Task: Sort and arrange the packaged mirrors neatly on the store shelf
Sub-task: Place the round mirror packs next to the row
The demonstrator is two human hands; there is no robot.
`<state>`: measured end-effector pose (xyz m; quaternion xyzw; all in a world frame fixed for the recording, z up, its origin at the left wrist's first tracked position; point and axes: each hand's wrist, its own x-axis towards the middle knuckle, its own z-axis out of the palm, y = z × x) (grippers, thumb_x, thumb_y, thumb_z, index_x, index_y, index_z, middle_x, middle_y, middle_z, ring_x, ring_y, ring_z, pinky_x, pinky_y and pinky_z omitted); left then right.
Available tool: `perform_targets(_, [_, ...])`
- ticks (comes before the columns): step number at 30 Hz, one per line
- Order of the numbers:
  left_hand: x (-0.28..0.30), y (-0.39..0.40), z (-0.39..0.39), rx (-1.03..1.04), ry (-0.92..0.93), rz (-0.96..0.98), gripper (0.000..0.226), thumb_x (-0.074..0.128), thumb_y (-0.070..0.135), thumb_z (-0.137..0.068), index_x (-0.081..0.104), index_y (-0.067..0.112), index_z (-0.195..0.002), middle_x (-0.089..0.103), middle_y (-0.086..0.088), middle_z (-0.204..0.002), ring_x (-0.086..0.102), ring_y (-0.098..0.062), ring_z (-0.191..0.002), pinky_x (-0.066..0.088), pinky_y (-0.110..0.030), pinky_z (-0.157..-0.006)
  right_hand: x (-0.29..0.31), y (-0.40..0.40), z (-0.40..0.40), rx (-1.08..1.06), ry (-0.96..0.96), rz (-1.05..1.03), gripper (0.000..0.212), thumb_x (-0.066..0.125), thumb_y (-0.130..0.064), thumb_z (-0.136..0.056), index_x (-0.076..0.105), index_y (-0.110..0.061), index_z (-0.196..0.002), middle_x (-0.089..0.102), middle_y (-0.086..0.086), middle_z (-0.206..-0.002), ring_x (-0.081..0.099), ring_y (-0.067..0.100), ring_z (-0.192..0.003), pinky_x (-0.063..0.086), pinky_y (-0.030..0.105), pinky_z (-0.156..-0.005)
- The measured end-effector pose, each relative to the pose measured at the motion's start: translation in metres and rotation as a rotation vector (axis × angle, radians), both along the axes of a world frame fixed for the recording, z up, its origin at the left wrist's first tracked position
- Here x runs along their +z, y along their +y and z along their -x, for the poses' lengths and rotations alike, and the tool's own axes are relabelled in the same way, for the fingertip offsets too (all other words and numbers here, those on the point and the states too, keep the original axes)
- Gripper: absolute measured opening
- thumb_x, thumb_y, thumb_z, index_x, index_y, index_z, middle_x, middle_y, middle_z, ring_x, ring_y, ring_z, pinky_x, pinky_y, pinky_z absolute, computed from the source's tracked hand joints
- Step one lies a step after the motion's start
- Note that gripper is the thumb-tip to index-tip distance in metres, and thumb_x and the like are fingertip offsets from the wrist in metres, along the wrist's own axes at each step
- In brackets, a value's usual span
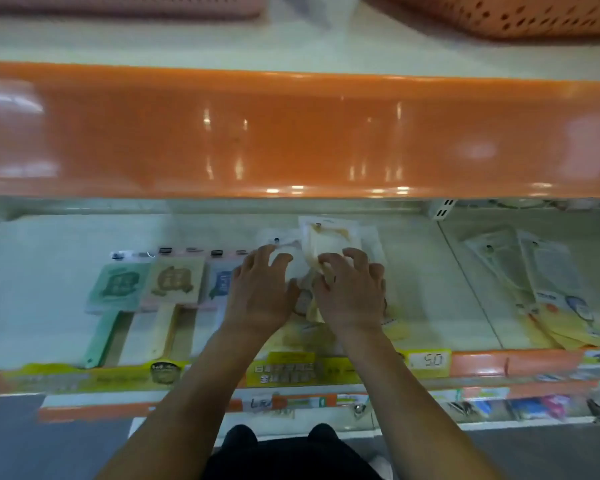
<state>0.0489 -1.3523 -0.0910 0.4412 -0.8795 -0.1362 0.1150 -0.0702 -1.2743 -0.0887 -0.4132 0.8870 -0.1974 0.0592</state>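
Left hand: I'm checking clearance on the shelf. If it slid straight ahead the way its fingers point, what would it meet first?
Probably the clear package lying just past the left hand's fingertips; depth is unclear.

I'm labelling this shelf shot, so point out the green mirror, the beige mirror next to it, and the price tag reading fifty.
green mirror [120, 284], head view, on its square head.
beige mirror [174, 280], head view, on its square head.
price tag [429, 360], head view, on its printed number.

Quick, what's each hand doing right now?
Left hand: fingers spread, pressing on a clear packet.
Right hand: fingers curled round a yellowish packaged mirror.
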Motion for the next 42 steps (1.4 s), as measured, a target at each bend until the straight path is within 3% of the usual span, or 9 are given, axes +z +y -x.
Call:
perform_targets(17, [-0.010,-0.036,-0.065,-0.066,0.058,-0.095,0.044,0.056,0.034,-0.087,0.048,0.025,-0.129,0.036,-0.001,-0.145,0.034,-0.026,-0.134,0.038,-0.046,-0.103,-0.011,-0.032,-0.068,-0.041,-0.019,-0.133,0.031,0.054,-0.043,-0.089,0.055,-0.042,-0.120,0.033,-0.005,-0.143,0.031,0.032,-0.129,0.030,0.044,-0.102])
perform_targets(24, [-0.013,-0.038,-0.076,-0.057,0.053,-0.084,0.042,0.052,0.036,-0.089,0.047,0.025,-0.130,0.032,-0.001,-0.147,0.031,-0.024,-0.135,0.034,-0.044,-0.105,-0.016,-0.031,-0.075,-0.045,0.024,-0.186,0.036,0.054,-0.050,-0.088,0.048,-0.044,-0.123,0.032,-0.005,-0.140,0.033,0.034,-0.122,0.030,0.046,-0.101])
perform_targets(29, [-0.014,-0.037,-0.079,-0.059,0.059,-0.089,0.041,0.052,0.036,-0.090,0.048,0.025,-0.129,0.033,-0.003,-0.147,0.032,-0.025,-0.135,0.035,-0.045,-0.106,-0.023,-0.033,-0.077,-0.048,0.059,-0.218,0.045,0.052,-0.061,-0.087,0.043,-0.045,-0.128,0.028,-0.004,-0.145,0.031,0.035,-0.124,0.030,0.049,-0.103])
perform_targets(34, [-0.012,-0.037,-0.079,-0.058,0.073,-0.091,0.042,0.052,0.035,-0.090,0.047,0.025,-0.131,0.033,-0.003,-0.147,0.031,-0.025,-0.135,0.035,-0.045,-0.106,-0.026,-0.030,-0.080,-0.016,0.051,-0.211,0.051,0.053,-0.060,-0.088,0.037,-0.046,-0.134,0.025,-0.006,-0.148,0.029,0.036,-0.128,0.028,0.051,-0.106])
perform_targets(42, [-0.006,-0.028,-0.055,-0.116,0.107,-0.056,0.046,0.051,0.036,-0.090,0.044,0.023,-0.134,0.034,-0.003,-0.146,0.030,-0.024,-0.136,0.032,-0.042,-0.107,-0.016,-0.020,-0.066,0.053,-0.084,-0.196,0.051,0.044,-0.056,-0.094,0.033,-0.046,-0.143,0.015,-0.007,-0.159,0.019,0.034,-0.140,0.023,0.051,-0.112])
